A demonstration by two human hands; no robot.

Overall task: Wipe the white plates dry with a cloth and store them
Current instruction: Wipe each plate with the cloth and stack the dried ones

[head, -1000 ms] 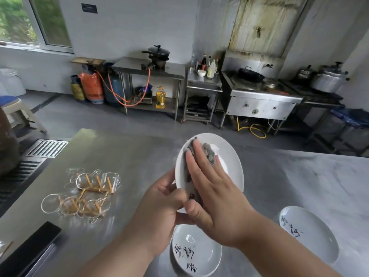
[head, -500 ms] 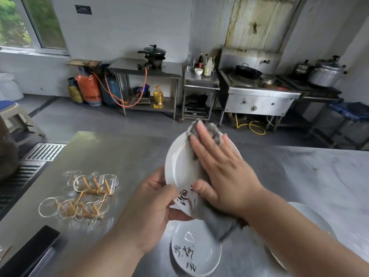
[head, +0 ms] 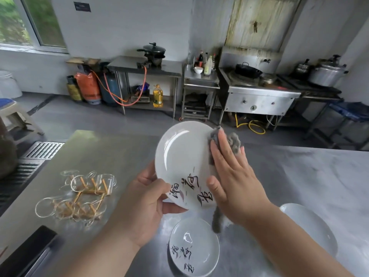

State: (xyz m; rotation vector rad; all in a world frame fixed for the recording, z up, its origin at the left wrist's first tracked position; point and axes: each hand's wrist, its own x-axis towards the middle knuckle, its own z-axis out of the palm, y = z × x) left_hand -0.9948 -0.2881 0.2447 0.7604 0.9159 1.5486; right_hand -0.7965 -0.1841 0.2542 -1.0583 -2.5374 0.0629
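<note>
Three white plates (head: 183, 156) (head: 193, 246) (head: 311, 226), one grey cloth (head: 233, 139).
Left hand (head: 143, 200) grips the raised plate (head: 179, 148); flat right hand (head: 233, 180) presses the cloth on it; two lie on the steel table (head: 99, 152).

Commercial kitchen: steel wok stove (head: 257, 92), gas cylinders (head: 88, 87).

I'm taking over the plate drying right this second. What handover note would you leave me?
The left hand grips the held plate by its lower-left rim, tilted up above the table.
The right hand, fingers flat, presses the cloth on that plate's right edge.
The near plate and the right plate lie on the table; I cannot tell if they are dry.
Done: wiping is under way, nothing stored in view.
Left: finish this plate, wipe the others if wet, store all three.
</note>
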